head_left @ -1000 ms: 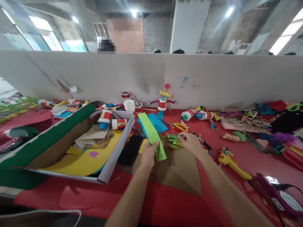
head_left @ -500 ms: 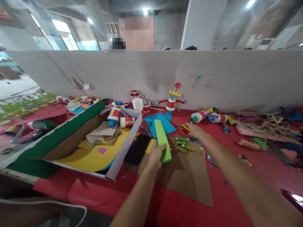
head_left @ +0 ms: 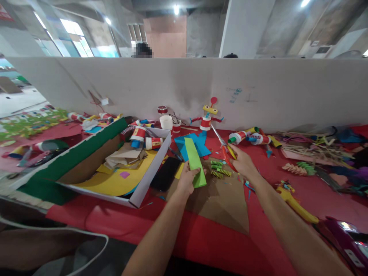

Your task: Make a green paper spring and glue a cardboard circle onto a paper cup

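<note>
- Concrete overhead: bare grey ceiling with strip lights, a broad pillar, bright windows at far left.
- Grey partition wall across the full width behind the table, scuffed and scribbled on; tops of heads just above its edge, one blurred out.
- Red cloth over the table, strewn with paper scraps, paper-cup pieces and sticks, thickest along the wall and at the right.
- At left, a shallow cardboard box with a green side, holding yellow card, brown paper and red-and-white cups.
- Flat on the cloth, right before the person, a brown cardboard sheet.
- Left hand over that sheet's left edge, thumb and fingers pinched on the lower end of a green paper strip, tilted up and away, above the blue paper.
- Right hand just right of the strip, curled shut around the red and yellow handles of the scissors, blades aimed towards the cup figure by the wall.
- Between both hands, small green paper springs on the cardboard.
- Black phone just beside the box's near corner.
- Scissor blades too thin and blurred for judging parted or closed; right fingertips hidden behind the back of the hand.
- Cut off at the lower right edge, a purple device; at lower left, a white cable running out of frame.
</note>
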The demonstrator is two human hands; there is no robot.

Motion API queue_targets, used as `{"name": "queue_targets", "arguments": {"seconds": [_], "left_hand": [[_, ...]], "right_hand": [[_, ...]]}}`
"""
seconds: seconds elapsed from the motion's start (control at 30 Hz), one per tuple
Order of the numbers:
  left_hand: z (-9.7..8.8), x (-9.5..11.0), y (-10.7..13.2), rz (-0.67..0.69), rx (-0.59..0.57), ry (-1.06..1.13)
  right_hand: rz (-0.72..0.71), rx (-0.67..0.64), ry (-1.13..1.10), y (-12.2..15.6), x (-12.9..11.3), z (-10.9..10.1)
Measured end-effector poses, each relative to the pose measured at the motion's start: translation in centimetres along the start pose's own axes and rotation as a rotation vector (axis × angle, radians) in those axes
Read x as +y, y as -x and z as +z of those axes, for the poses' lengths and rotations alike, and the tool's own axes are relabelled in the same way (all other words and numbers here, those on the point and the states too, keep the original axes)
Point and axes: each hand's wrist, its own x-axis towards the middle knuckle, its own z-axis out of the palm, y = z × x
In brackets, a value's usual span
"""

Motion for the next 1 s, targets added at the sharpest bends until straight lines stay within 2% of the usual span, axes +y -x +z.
{"name": "queue_targets", "arguments": {"seconds": [0.1, 0.2, 0.3, 0.37, 0.43, 0.57, 0.67, 0.8, 1.0], "left_hand": [[0.4, 0.4, 0.1, 0.026, 0.053, -0.038], [0.7, 1.0, -0.1, 0.071, 0.053, -0.039], [1.0, 1.5, -0.6, 0.073, 0.038, -0.021], [1.2, 1.6, -0.9, 0.067, 0.032, -0.013], [1.2, 1.6, -1.3, 0.079, 0.018, -0.008], [1.1, 1.2, -1.9, 0.132, -0.008, -0.006], [0.7, 1.0, -2.2, 0.157, -0.016, -0.019], [0.5, 0.9, -2.3, 0.151, -0.022, -0.047], [1.0, 1.4, -2.0, 0.127, -0.020, -0.034]], "right_hand": [[0.104, 0.022, -0.633, 3.6, -0.9, -0.4], [0.239, -0.053, -1.073, 8.2, -1.9, -0.7], [0.397, -0.258, -1.357, 13.1, -2.3, -0.3], [0.395, -0.398, -1.489, 16.0, -2.4, 0.6], [0.424, -0.524, -1.556, 18.2, -2.4, 1.8], [0.540, -0.571, -1.601, 20.3, -2.3, 4.0], [0.584, -0.618, -1.624, 20.6, -2.2, 4.8], [0.632, -0.547, -1.628, 20.2, -2.4, 5.1], [0.579, -0.560, -1.596, 19.1, -2.8, 4.7]]}}
